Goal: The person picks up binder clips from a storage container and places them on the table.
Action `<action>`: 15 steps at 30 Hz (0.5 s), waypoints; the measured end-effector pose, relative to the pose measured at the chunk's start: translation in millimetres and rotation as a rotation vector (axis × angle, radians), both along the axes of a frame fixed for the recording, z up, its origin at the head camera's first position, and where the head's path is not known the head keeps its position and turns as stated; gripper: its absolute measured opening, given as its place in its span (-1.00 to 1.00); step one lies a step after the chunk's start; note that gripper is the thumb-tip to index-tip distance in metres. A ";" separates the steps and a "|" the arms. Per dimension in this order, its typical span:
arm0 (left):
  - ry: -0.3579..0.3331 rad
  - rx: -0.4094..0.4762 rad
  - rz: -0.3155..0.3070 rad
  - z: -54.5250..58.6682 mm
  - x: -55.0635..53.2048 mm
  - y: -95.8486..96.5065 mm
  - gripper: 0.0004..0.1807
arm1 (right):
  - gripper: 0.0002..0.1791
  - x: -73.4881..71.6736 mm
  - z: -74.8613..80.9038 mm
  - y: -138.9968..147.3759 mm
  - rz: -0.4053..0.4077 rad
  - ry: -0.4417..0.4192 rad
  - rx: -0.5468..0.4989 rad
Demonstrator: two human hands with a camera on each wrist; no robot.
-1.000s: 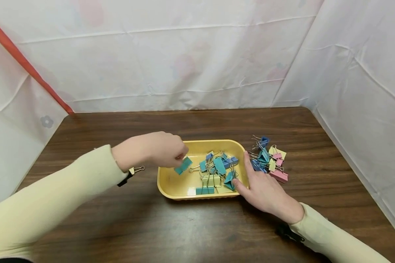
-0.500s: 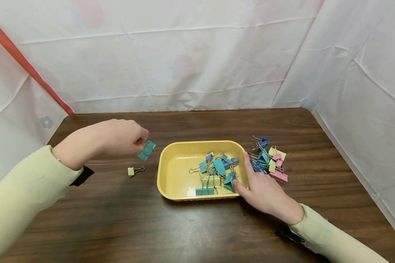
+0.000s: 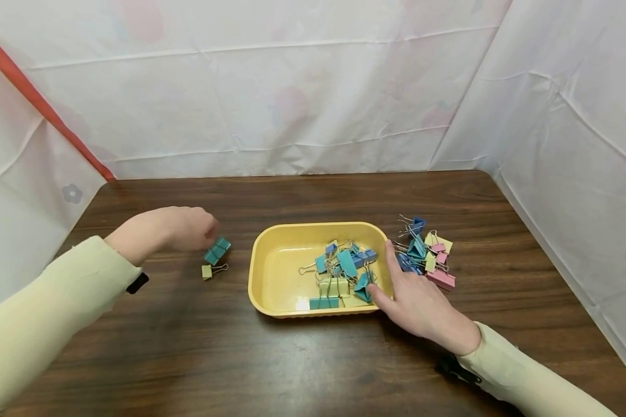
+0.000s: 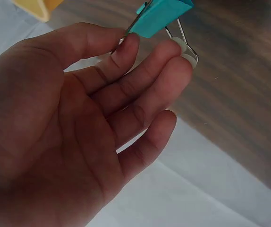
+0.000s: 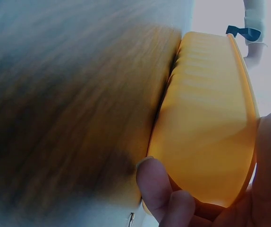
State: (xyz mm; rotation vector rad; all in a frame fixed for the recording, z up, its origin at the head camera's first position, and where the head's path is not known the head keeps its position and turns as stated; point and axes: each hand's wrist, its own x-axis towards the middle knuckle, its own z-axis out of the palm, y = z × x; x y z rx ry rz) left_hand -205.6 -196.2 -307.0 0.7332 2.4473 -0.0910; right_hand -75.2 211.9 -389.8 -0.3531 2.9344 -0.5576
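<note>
My left hand point(image 3: 169, 227) is over the left part of the table and pinches a teal binder clip point(image 3: 218, 250) by a wire handle, between thumb and forefinger in the left wrist view. Just in front of that clip lies a small yellow binder clip point(image 3: 207, 271). My right hand point(image 3: 422, 304) grips the right end of a yellow plastic tray point(image 3: 271, 284), its thumb over the rim. The right wrist view shows fingertips point(image 5: 154, 182) curled against the tray's outer wall. Several teal, blue and yellow binder clips point(image 3: 346, 263) are heaped in the tray's right half.
Beyond my right hand, a loose pile of blue, teal, yellow and pink binder clips point(image 3: 430, 258) lies on the brown wooden table point(image 3: 292, 370). A pale curtain point(image 3: 313, 104) hangs along the table's back and sides.
My left hand has carried the teal binder clip leftward out of the tray and lowered it close to the small yellow clip. My right hand and the tray have stayed in place.
</note>
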 end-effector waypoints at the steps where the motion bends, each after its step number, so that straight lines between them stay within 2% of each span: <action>1: -0.011 -0.001 0.000 -2.5 -0.7 -0.6 -0.86 | 0.06 0.0 0.2 0.0 -0.001 -0.001 0.001; 5: -0.026 -0.009 0.008 -7.4 -0.2 -2.2 -0.85 | 0.06 -0.1 0.5 0.1 0.001 0.001 0.006; 8: 0.014 -0.021 0.009 -6.4 0.5 -3.0 -0.87 | 0.05 0.0 0.3 -0.3 0.002 0.004 0.006; 15: 0.212 -0.002 -0.008 4.9 -2.5 5.2 -0.93 | 0.06 -0.1 1.5 -0.3 0.004 0.005 0.004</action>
